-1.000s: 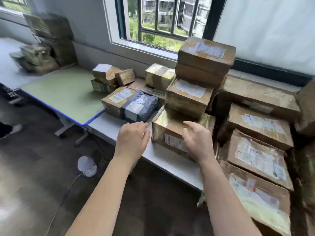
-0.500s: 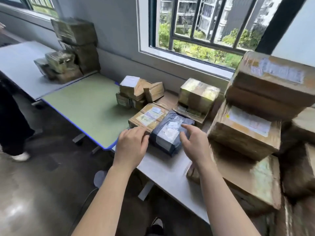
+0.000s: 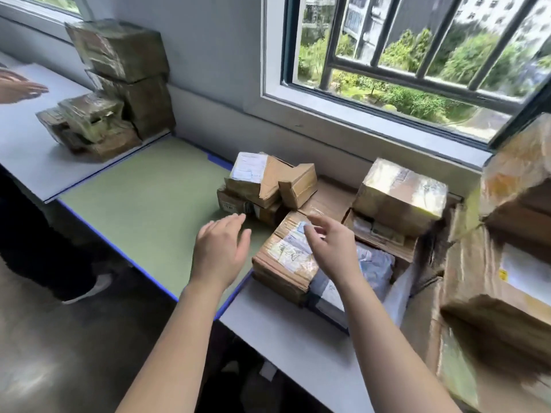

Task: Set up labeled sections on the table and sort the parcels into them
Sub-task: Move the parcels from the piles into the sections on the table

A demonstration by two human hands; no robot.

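A taped cardboard parcel (image 3: pixel 286 257) with a paper label lies at the seam between the green table (image 3: pixel 143 204) and the grey table (image 3: pixel 286 335). My left hand (image 3: pixel 220 248) hovers just left of it, fingers straight and apart, holding nothing. Over the parcel's label my right hand (image 3: pixel 331 248) hangs with loosely bent fingers, and I cannot tell whether it touches. A grey plastic mailer (image 3: pixel 357 278) lies under and right of that hand. Small boxes (image 3: pixel 265 183) are piled behind.
Large cardboard boxes (image 3: pixel 504 287) are stacked high at the right. A taped box (image 3: pixel 399 195) sits by the window wall. A second pile of parcels (image 3: pixel 113 87) stands on the far left table, where another person's hand (image 3: pixel 18 87) reaches in. Another person's dark legs (image 3: pixel 50 257) stand beside the tables.
The view has swung left and nearer. Both hands moved from the big stack's bottom box, past the grey mailer, to the labelled cardboard parcel.
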